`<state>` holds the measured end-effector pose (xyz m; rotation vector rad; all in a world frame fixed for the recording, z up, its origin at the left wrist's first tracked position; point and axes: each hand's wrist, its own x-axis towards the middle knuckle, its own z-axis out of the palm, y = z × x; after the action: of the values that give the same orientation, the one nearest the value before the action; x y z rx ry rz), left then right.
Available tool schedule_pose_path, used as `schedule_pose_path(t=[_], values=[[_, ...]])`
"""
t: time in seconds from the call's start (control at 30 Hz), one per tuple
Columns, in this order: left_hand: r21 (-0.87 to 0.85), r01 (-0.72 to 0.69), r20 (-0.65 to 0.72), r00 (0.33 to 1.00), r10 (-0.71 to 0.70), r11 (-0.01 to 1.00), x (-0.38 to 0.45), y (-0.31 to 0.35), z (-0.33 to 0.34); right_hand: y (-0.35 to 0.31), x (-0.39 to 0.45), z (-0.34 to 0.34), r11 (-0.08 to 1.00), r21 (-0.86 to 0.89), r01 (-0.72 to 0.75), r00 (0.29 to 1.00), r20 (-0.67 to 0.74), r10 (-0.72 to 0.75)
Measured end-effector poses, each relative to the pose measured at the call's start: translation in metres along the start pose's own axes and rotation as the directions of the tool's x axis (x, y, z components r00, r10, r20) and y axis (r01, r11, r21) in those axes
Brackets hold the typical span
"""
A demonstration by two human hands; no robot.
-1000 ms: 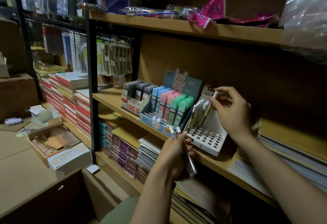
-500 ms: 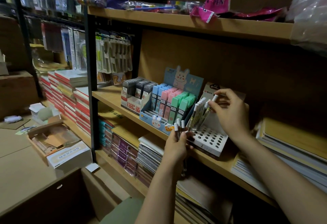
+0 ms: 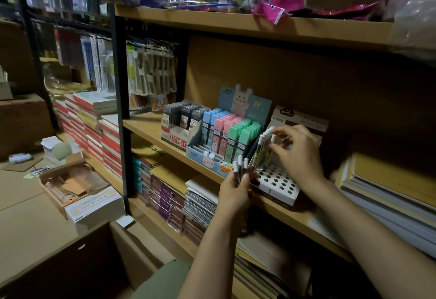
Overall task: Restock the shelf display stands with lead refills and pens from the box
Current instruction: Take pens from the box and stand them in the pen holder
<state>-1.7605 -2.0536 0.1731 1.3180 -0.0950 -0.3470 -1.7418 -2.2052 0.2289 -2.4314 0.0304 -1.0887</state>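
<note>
Pen-filling step: right hand [image 3: 298, 154] pinches a pen [image 3: 271, 144] at the holed stand [image 3: 276, 184]. Left hand [image 3: 234, 189] grips spare pens [image 3: 240, 169]. Next: seat it in a free hole.

Right hand [image 3: 298, 154] blurred, fingertips unclear. Left hand [image 3: 234, 190] hides lower pens [image 3: 240, 169]. Plastic bag [image 3: 415, 8] cut off at right edge.

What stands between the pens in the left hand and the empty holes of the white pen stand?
Nothing visible. The left hand holds its pens upright just left of the white pen stand, whose front holes lie open; the right hand works the back row.
</note>
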Motion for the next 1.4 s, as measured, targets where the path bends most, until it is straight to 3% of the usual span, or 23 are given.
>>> schedule_pose_path(t=[0.17, 0.23, 0.33, 0.4, 0.47, 0.6, 0.87, 1.0, 1.2, 1.4], values=[[-0.322, 0.004, 0.105, 0.994, 0.031, 0.947, -0.012, 0.012, -0.001, -0.009, -0.014, -0.012, 0.998, 0.066, 0.013, 0.999, -0.034, -0.011], [-0.407, 0.033, 0.197, 0.979, 0.053, 0.913, -0.018, 0.017, -0.001, -0.017, -0.018, -0.018, 0.981, 0.193, -0.032, 0.994, 0.110, 0.011], [-0.361, 0.013, 0.267, 0.959, 0.090, 0.932, -0.024, 0.019, 0.000, -0.030, -0.023, -0.024, 0.876, 0.427, -0.225, 0.919, 0.391, 0.046], [-0.340, 0.001, 0.289, 0.952, 0.104, 0.940, -0.027, 0.020, 0.002, -0.034, -0.025, -0.024, 0.850, 0.456, -0.265, 0.896, 0.442, 0.043], [-0.352, 0.013, 0.307, 0.946, 0.103, 0.936, -0.030, 0.022, 0.001, -0.036, -0.024, -0.026, 0.827, 0.486, -0.282, 0.910, 0.409, 0.069], [-0.320, 0.050, 0.327, 0.943, 0.061, 0.946, -0.031, 0.021, -0.001, -0.031, -0.012, -0.037, 0.829, 0.512, -0.222, 0.971, 0.196, 0.139], [-0.145, -0.098, 0.219, 0.967, 0.129, 0.985, -0.030, 0.016, 0.001, -0.031, -0.018, -0.033, 0.757, 0.595, -0.269, 0.955, 0.270, 0.127], [-0.092, -0.123, 0.175, 0.975, 0.138, 0.988, -0.028, 0.015, 0.000, -0.031, -0.023, -0.033, 0.822, 0.527, -0.215, 0.967, 0.234, 0.103], [0.081, -0.179, 0.046, 0.983, 0.176, 0.980, -0.018, 0.008, -0.002, -0.026, -0.007, -0.044, 0.920, 0.388, -0.053, 0.998, -0.012, 0.062], [-0.084, -0.017, 0.121, 0.992, 0.027, 0.996, -0.017, 0.010, 0.000, -0.018, -0.006, -0.030, 0.910, 0.406, -0.083, 0.991, -0.066, 0.119]])
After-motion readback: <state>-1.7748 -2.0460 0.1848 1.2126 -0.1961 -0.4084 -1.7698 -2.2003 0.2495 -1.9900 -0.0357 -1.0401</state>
